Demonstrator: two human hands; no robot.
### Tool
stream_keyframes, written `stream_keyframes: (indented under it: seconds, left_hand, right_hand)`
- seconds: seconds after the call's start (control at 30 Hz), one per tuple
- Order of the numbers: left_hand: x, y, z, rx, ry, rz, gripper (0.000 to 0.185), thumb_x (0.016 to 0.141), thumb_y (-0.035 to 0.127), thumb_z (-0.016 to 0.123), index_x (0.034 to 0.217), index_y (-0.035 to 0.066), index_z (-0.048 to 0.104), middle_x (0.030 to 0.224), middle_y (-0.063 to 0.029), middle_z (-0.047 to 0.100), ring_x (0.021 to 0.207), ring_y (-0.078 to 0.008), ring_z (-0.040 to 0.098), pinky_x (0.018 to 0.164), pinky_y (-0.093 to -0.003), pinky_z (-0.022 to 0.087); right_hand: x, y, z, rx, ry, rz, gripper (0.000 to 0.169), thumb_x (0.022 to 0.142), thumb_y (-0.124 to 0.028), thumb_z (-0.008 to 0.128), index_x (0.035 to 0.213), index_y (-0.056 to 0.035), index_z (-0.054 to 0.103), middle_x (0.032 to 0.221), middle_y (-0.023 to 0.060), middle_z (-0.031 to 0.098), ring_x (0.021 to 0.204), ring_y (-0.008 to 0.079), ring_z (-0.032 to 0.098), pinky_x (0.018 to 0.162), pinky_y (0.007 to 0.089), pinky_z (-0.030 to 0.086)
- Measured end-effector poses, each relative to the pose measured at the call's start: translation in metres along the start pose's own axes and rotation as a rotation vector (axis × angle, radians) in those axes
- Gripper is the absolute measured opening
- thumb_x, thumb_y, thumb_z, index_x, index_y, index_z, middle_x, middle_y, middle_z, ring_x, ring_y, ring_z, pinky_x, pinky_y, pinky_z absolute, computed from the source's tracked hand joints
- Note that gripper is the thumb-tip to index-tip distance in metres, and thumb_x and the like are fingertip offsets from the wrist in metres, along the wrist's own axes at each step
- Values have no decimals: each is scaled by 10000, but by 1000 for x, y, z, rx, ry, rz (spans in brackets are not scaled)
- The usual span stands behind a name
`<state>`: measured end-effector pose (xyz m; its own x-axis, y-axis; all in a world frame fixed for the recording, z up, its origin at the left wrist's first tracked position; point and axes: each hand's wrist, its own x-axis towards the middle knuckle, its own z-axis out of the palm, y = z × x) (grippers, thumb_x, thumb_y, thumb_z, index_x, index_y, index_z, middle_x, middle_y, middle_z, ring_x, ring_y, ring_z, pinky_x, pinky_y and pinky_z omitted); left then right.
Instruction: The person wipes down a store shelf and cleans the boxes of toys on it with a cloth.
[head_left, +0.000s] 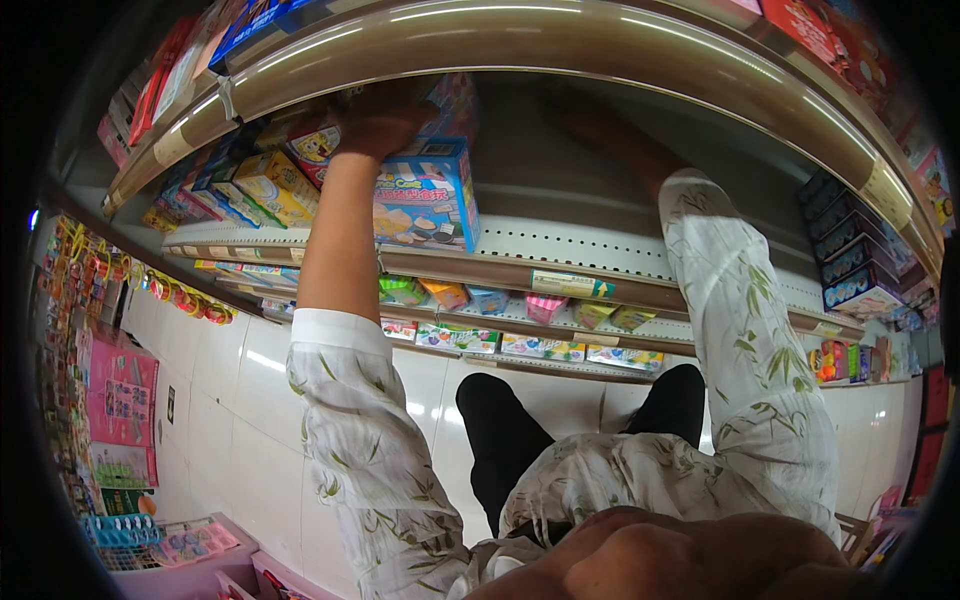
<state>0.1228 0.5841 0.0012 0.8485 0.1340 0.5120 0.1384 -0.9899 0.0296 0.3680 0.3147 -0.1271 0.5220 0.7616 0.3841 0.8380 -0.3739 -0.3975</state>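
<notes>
My left hand (386, 124) reaches under the upper shelf and lies over the top of a light blue snack box (424, 195) with printed pictures. Shadow hides its fingers, so whether it grips a box is unclear. Beside that wrist stands a red carton (315, 146) with a yellow cartoon figure. A yellow box (277, 187) sits farther left. My right hand (574, 112) extends into the dark rear of the same shelf, to the right of the blue box. Only its dim outline shows there, and its fingers cannot be made out.
A brown upper shelf edge (525, 41) curves across above my hands. The perforated white shelf (562, 247) carries dark blue boxes (855, 255) stacked at the right. Small colourful packs (487, 298) line a lower shelf. Pink bins (195, 562) stand on the floor at lower left.
</notes>
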Motion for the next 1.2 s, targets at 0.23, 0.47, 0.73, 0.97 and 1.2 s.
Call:
stream_keyframes:
  seconds: [0.23,0.47,0.73,0.97,1.2]
  left_hand:
    - [1,-22,3,3,-99,-78,696,731,486,553,1350,198,422,1443,-122,352,1299,-381,343,985,-674,212]
    - [3,-5,1,9,-107,8,673,725,514,568,1306,184,482,1347,-155,469,1244,-355,425,982,-640,255]
    - [4,-17,-6,152,-127,35,702,735,490,592,1353,195,438,1377,-152,437,1259,-355,404,1040,-463,307]
    - [1,-9,-11,267,-149,39,714,766,509,564,1393,216,388,1416,-130,398,1299,-348,361,1052,-478,283]
    - [-5,-9,-12,283,-111,105,621,814,525,513,1340,202,447,1392,-126,422,1261,-362,395,1024,-518,296]
  right_hand:
    - [41,-102,8,-112,-78,60,480,958,-398,353,1346,-131,450,1321,141,498,1231,299,451,1063,380,315]
    - [-10,-93,21,-180,-111,-229,374,902,-354,476,1180,-142,608,1216,126,569,1121,304,533,989,391,393]
    - [-93,-178,-7,393,-278,-425,333,864,-271,528,1054,-22,642,1037,182,623,963,313,588,885,394,436]
    - [-140,-165,-47,578,-649,-385,329,847,-209,539,1101,-18,627,1329,244,441,1263,353,400,1020,401,346]
    - [-164,-170,-84,516,-780,-57,496,873,-432,578,1236,-94,585,1243,176,555,1194,303,488,1011,385,365]
